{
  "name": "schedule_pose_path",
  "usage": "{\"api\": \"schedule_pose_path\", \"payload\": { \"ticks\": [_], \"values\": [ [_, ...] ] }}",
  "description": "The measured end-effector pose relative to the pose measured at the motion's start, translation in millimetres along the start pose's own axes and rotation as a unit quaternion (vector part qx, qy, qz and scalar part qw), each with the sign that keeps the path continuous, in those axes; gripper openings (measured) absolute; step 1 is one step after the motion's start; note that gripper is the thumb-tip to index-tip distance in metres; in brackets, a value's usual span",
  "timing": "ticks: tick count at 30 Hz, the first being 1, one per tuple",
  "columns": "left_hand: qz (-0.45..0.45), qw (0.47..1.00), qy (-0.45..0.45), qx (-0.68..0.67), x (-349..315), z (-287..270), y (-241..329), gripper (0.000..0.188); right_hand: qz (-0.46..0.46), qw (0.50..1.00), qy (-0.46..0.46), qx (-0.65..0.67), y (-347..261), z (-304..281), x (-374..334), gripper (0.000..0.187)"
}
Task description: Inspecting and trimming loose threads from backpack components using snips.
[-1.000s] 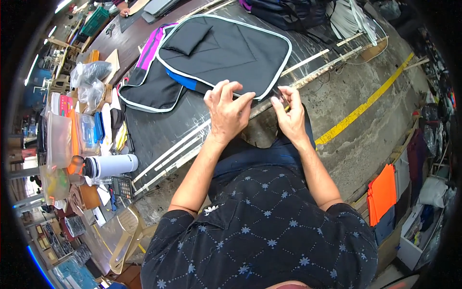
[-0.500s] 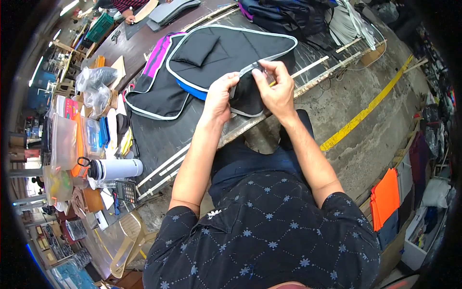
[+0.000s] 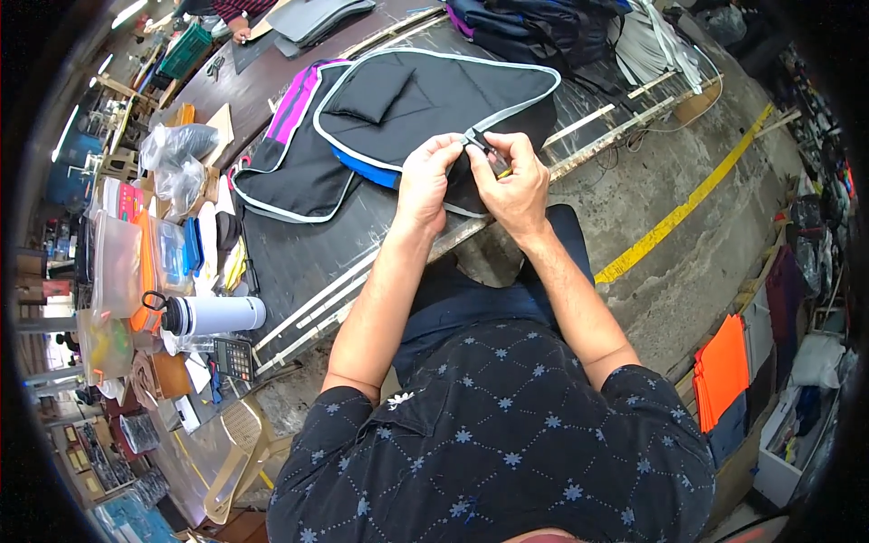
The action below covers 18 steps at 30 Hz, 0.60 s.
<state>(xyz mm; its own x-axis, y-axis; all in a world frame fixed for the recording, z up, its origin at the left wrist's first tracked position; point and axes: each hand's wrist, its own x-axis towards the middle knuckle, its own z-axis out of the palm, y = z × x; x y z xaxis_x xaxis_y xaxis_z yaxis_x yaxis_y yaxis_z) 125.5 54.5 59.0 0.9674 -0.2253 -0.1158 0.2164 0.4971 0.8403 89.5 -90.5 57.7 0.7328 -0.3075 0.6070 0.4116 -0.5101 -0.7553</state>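
Note:
A black fabric panel (image 3: 444, 90) with grey edge binding (image 3: 509, 110) lies on the table before me, its near edge raised. My left hand (image 3: 423, 188) is closed, pinching the bound edge between thumb and fingers. Close beside it, my right hand (image 3: 519, 192) is closed round a small black-and-yellow hand tool (image 3: 497, 163), its tip at the binding by my left fingertips. The fingers partly cover the tool, so its exact kind cannot be made out. A small black padded piece (image 3: 373, 88) rests on the panel. Under its left side lies another black piece with a magenta strip (image 3: 294, 109).
A white bottle (image 3: 226, 314), a calculator (image 3: 235, 358) and plastic boxes (image 3: 118, 267) crowd the left side. Dark backpacks (image 3: 543, 36) lie at the back right. The table's wooden edge (image 3: 579, 163) runs near my hands. Another person's hand (image 3: 242, 34) shows at the far left.
My hands have come closer together at the bound edge. The tool in my right hand has turned and now shows more, with its tip against the binding.

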Motion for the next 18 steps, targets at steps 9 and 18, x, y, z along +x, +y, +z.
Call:
{"api": "schedule_pose_path", "payload": {
  "ticks": [9, 18],
  "values": [
    [0.024, 0.999, -0.007, 0.026, -3.8, 1.0, -0.2, 0.015, -0.032, 0.999, 0.002, -0.003, -6.9, -5.9, 2.5, 0.024],
    [0.025, 0.999, 0.008, 0.035, -10.3, -16.0, 5.6, 0.013, -0.063, 0.997, -0.001, 0.041, 11.1, -20.9, -19.5, 0.026]
  ]
}}
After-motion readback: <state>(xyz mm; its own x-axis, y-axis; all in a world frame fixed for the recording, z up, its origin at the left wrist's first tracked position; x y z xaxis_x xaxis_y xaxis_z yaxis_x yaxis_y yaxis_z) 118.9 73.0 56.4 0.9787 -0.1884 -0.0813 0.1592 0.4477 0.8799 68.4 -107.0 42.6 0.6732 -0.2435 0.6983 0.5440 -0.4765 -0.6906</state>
